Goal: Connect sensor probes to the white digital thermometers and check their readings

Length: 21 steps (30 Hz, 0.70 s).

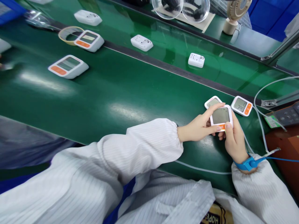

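Between my two hands is a white blood pressure monitor [221, 115] with a grey screen and orange buttons, its screen turned up toward me. My left hand [201, 125] grips it from the left, thumb by the orange button. On its right side, my right hand [234, 137] closes around it with the thumb at the lower edge; a blue wrist strap circles that wrist. Partly hidden behind the held unit lies a second monitor [212, 101]. A third monitor [242, 106], with digits on its screen, rests just right of my hands.
Two more monitors [68, 66] lie at the left, one against a tape roll [70, 35]. Several white units [142, 42] sit along the green belt [168, 59] beyond the dark rail. Clear tubing [258, 115] loops at the right near a brown box [283, 149]. A small fan [233, 15] stands behind.
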{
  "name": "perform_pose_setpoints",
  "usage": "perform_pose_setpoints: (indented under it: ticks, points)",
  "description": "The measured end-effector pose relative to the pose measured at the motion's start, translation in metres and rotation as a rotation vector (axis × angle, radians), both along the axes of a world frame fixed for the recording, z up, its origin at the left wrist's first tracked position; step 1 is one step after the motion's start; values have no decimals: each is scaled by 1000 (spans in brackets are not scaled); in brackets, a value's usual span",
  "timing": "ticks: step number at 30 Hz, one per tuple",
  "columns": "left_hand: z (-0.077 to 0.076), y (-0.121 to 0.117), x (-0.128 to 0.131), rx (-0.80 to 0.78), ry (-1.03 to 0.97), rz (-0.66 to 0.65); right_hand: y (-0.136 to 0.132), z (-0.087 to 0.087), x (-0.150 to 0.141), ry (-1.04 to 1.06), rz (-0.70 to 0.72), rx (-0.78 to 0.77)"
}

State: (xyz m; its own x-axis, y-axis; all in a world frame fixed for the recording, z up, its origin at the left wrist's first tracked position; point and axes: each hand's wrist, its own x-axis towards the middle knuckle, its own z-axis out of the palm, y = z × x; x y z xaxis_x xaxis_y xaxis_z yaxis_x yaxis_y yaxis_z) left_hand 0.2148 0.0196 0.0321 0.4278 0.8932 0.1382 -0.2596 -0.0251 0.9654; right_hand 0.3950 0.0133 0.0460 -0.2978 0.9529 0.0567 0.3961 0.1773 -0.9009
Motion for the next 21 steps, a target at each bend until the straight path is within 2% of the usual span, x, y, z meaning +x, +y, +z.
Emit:
perform_pose_setpoints:
  ticks: [21]
  points:
    - [4, 0, 0, -19, -18, -14, 0, 0, -1, 5, -2, -19]
